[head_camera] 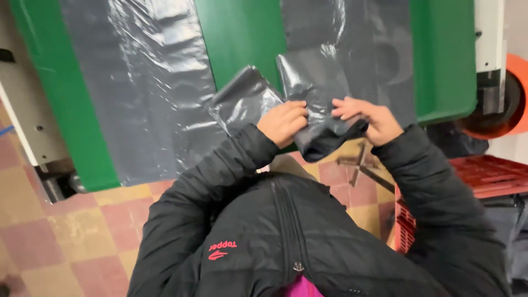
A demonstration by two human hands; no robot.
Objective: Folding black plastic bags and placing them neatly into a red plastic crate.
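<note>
Both my hands grip a folded dark grey plastic bag held up in front of my chest. My left hand pinches its left side, with a loose flap sticking out to the left. Fingers of my right hand close over the bag's lower right part. The bag hangs just in front of a green conveyor surface. I wear a black padded jacket.
Long sheets of grey plastic film lie over the green surface. An orange roller sits at the right. A red plastic crate stands lower right. The floor has red and yellow tiles.
</note>
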